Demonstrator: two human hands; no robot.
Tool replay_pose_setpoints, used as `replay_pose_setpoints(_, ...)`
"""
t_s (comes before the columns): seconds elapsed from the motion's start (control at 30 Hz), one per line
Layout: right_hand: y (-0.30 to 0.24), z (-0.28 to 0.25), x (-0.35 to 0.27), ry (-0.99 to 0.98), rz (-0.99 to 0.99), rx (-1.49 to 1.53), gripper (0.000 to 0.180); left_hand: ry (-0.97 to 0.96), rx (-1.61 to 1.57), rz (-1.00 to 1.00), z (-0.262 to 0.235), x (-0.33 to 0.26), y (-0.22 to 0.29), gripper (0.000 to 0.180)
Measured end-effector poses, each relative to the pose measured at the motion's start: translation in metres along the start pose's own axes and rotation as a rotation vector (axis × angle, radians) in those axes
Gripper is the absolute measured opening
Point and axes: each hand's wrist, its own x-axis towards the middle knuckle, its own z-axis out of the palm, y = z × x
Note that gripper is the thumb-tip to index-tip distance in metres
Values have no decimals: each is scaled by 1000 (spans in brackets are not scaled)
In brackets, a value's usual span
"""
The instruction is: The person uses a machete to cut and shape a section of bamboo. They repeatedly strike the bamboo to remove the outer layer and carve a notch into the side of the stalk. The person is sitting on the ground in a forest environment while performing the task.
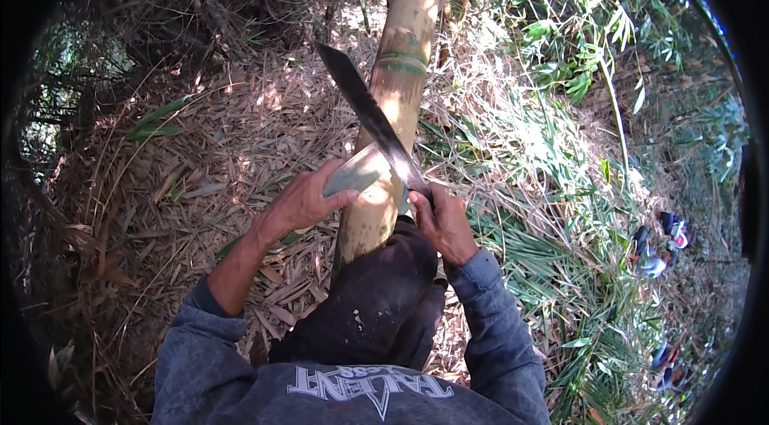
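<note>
My right hand point(444, 221) is closed round the handle end of a machete point(367, 108). Its dark, broad blade slants up and to the left, crossing over a thick yellow-brown bamboo pole point(400, 88). Beneath the blade's lower part, a flat grey-green slab point(354, 172) lies across the pole; it looks like a sharpening stone, though its exact kind is unclear. My left hand point(303, 197) grips the slab's left end, thumb on the near side. The machete's grip is mostly hidden inside my right hand.
My bent leg point(368, 285) in dark trousers is against the pole's near end. Dry bamboo leaves point(232, 153) cover the ground. Green cut foliage point(521, 249) and leafy shoots point(593, 48) stand at the right, with a person point(657, 261) farther off. Tangled twigs point(216, 0) fill the far left.
</note>
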Motion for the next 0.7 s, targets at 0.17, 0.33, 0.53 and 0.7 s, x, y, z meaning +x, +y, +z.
replay_pose_setpoints(0.17, -13, 1, 8, 212, -233, 189, 25, 58, 26, 35, 4, -2, -13, 68)
replay_pose_setpoints(0.33, 5, 7, 11, -18, -104, -50, 25, 43, 30, 42, 7, 2, -15, 70)
replay_pose_setpoints(0.53, -5, -6, 6, -36, -129, -102, 19, 28, -6, 12, 4, 3, -3, 75)
replay_pose_setpoints(0.7, 2, -8, 2, 36, -193, -92, 17, 58, 51, -1, 13, 8, 1, 74)
